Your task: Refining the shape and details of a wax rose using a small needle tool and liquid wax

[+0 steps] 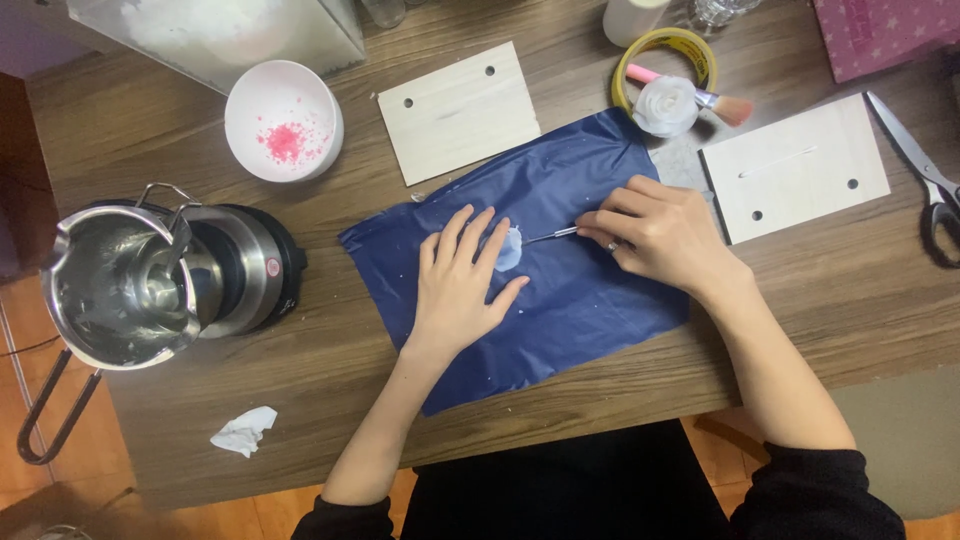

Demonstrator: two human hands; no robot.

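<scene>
on the blue sheet: two hands, a thin tool and a pale blob

head view. at the middle of the wooden worktop (330, 370) lies a dark blue sheet (580, 300), creased, speckled with pale drops. left hand (455, 285) lies flat on the sheet, fingers (468, 230) spread wide, holding nothing, fingertips touching a small white patch (510, 250) on the sheet. right hand (665, 235) rests just beside it, fingers pinched narrow around a thin metal tool (552, 236); tool tip reaches the white patch.

around them: white bowl (283, 120) with pink granules, upper left. metal pouring pot (120, 285) on a black heater base (265, 265), far left. crumpled white tissue (243, 430) near the front edge. two pale wooden boards with holes, one (458, 112) above the sheet, one (795, 165) to the right. yellow tape roll (668, 50) with a white flower shape (665, 105) and a pink-handled brush (700, 97) touching it. scissors (925, 175) at the right edge.
</scene>
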